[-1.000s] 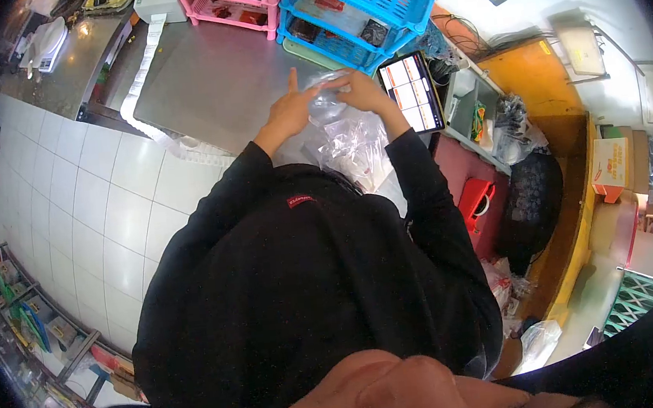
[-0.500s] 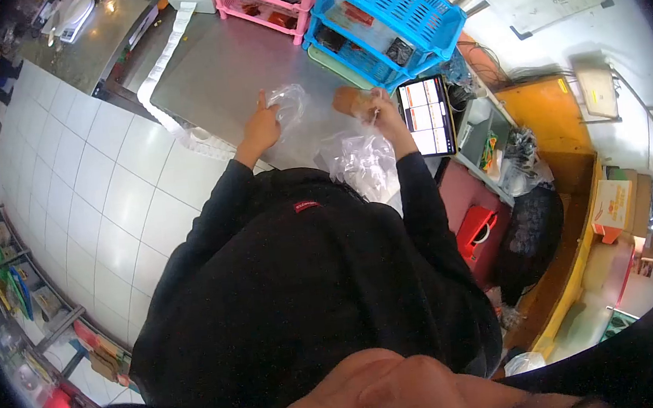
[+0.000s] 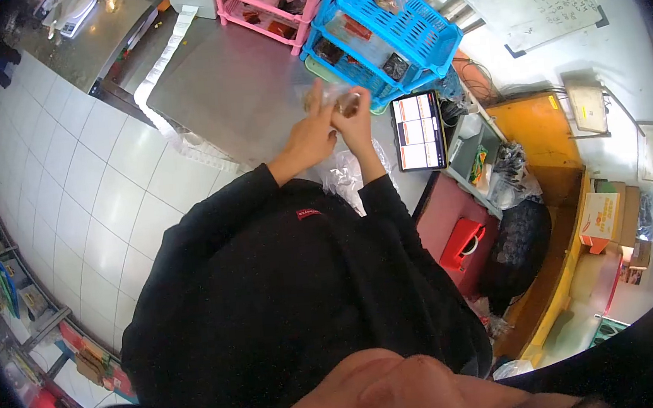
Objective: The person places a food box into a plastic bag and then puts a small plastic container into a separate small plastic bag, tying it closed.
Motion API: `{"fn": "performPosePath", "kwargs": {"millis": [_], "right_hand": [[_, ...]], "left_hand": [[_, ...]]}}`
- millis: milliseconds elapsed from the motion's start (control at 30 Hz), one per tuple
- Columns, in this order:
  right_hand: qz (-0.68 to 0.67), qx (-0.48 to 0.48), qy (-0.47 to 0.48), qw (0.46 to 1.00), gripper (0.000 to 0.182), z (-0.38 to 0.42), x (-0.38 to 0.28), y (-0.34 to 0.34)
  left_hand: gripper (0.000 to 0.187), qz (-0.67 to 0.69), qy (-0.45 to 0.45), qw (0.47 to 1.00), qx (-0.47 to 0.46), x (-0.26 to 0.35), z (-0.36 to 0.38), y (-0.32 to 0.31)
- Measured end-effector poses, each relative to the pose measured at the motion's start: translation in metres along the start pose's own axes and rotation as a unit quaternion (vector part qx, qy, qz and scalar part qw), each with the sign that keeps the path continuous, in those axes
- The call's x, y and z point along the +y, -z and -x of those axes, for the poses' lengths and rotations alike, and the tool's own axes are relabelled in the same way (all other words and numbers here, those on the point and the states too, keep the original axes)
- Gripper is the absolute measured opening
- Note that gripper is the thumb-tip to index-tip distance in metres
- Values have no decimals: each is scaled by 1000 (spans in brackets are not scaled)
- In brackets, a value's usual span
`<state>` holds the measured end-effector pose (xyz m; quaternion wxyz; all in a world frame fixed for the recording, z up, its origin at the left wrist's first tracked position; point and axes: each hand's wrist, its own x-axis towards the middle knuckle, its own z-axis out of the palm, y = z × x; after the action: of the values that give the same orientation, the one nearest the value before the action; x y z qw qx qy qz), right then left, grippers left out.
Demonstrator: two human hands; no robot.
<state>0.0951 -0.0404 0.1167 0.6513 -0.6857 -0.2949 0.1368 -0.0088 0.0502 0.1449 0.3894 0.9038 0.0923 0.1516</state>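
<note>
Over the steel counter (image 3: 230,80) my left hand (image 3: 311,134) and my right hand (image 3: 356,121) are pressed together. Between them they hold a small clear plastic bag (image 3: 325,94) with a brown item (image 3: 347,105) at its mouth. My left fingers pinch the bag's edge; my right fingers grip the brown item. A heap of clear plastic bags (image 3: 346,176) lies on the counter just below my wrists.
A blue basket rack (image 3: 385,28) and a pink one (image 3: 262,4) stand at the back of the counter. A tablet (image 3: 418,131) leans to the right. A paper receipt strip (image 3: 163,67) trails along the counter's left edge. White tiles face the counter front.
My hands, apart half a second ago with the bag in the left and the brown item in the right, have come together. A second ago both held the bag.
</note>
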Motion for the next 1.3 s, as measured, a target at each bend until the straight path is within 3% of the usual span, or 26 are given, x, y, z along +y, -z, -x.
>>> {"fn": "performPosePath", "kwargs": {"millis": [33,67,133,200,267,333,367,400,467,533,567,633,667,733,767,867,900,933,967,1000,1067,1133,1167,1200,1267,1300], "right_hand": [[230,-50,102,967,53,-6,-6,-1],[229,-47,103,967,53,-9,-3,-4],[420,-175,-1,890,58,-6,18,-18],[447,-207,-26,870,67,11,66,-35],[473,-245,-43,845,76,22,87,-48],[411,-140,14,901,85,34,82,-59],[409,-143,14,901,85,38,80,-60],[415,-100,-26,904,88,40,60,-60],[420,-52,-69,903,91,40,53,-53],[292,-100,-303,902,87,33,73,-39],[289,-95,-306,902,87,36,84,-33],[421,-57,-185,886,66,39,101,-19],[420,-55,-189,886,66,36,102,-8],[308,-119,-338,881,41,26,90,13],[306,-117,-341,881,41,24,89,19],[258,-53,-316,912,25,24,85,27],[88,-12,-329,940,19,24,64,24],[-85,28,-330,940,13,22,45,21],[-86,29,-330,940,13,22,33,20],[-121,41,-287,950,11,22,24,19],[-156,52,-245,955,8,25,19,14],[-191,33,-105,975,9,29,18,4],[-191,33,-104,976,9,30,17,3],[-199,33,-102,974,10,33,14,2],[-207,34,-98,973,13,35,8,3],[-236,33,-91,967,19,37,0,4]], "left_hand": [[57,23,54,998,7,-7,2,2],[66,46,107,993,13,-16,5,3],[67,3,132,991,-22,-45,12,-3],[69,-38,163,984,-55,-97,26,-31],[48,-79,74,994,-33,-156,38,-70],[37,-24,85,996,24,-157,39,-59],[26,34,92,992,74,-157,42,-55],[26,34,96,992,71,-149,43,-48],[7,74,82,979,168,-125,35,-33],[8,149,107,967,177,-116,32,-36],[11,223,134,947,187,-113,31,-37],[14,233,130,944,194,-123,32,-44],[17,243,128,939,206,-130,34,-48],[20,167,157,952,203,-126,36,-36],[22,89,182,958,203,-122,35,-27],[20,99,176,946,254,-106,32,-3],[20,98,175,947,251,-116,33,-3],[20,-6,144,977,157,-136,33,-3],[21,-110,110,986,61,-147,32,-4],[21,-110,111,986,60,-140,30,4],[27,98,191,977,8,-105,20,36],[28,87,227,968,-62,-71,11,64],[31,76,260,954,-129,-62,10,71],[31,75,259,954,-128,-59,14,73],[24,141,30,989,-30,-52,21,75],[24,140,29,989,-31,-53,20,70]]}}
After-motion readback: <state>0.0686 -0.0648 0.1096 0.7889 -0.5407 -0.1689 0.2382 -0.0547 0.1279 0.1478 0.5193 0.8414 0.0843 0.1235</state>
